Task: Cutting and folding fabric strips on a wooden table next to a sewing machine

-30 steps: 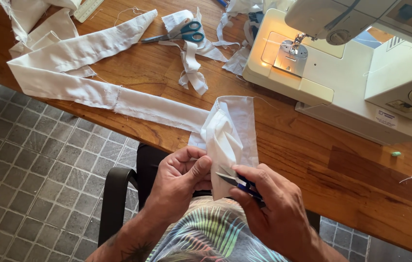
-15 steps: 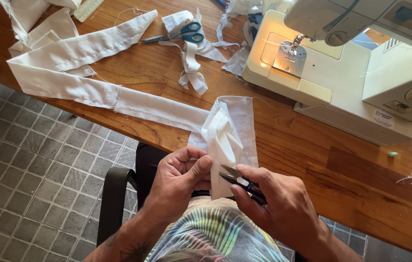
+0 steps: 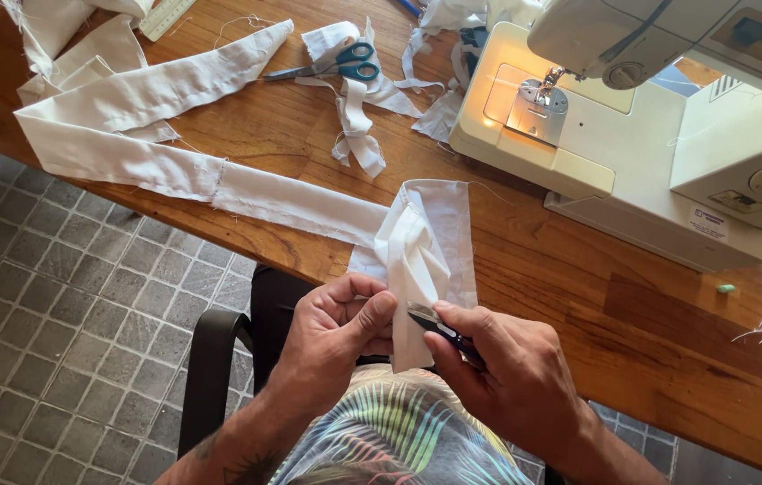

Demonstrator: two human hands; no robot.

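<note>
Since the earlier frame little has shifted: left hand still pinches the white fabric piece low-centre at the counter edge, its length running upward, while right hand grips small snips touching its lower edge.

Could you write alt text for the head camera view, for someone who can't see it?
Seen from above, a person's left hand pinches a folded white fabric strip while the right hand holds small dark thread snips against it. Behind lie a wooden table, a cream sewing machine, teal-handled scissors and more white fabric.
</note>
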